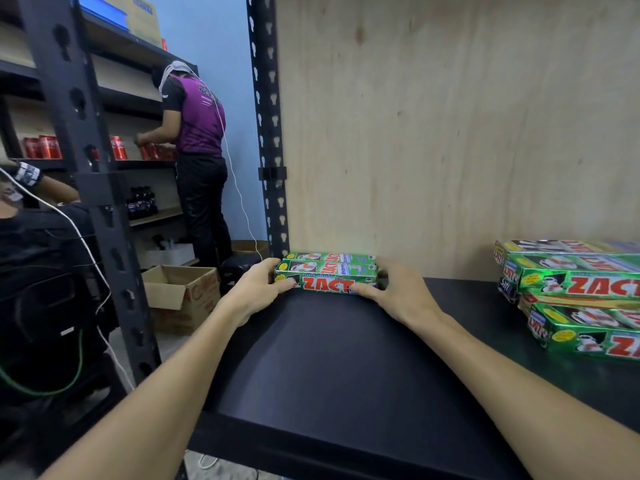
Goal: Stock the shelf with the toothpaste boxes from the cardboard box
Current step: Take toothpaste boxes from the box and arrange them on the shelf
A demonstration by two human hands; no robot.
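Observation:
A small group of green toothpaste boxes [329,271] lies lengthwise at the back left of the black shelf [329,358], against the plywood back panel. My left hand [258,289] grips their left end, thumb on top and fingers at the front. My right hand [398,291] holds the right end, fingers curled round the front and side. A loose pile of the same green toothpaste boxes [575,292] sits at the shelf's right side. An open cardboard box [180,296] stands on the floor to the left, beyond the rack post.
A black perforated upright post [270,133] borders the shelf on the left. Another black rack frame [86,168] stands nearer left. One person in a purple vest [197,140] handles red cans at a far shelf; another in black [34,254] is close on my left.

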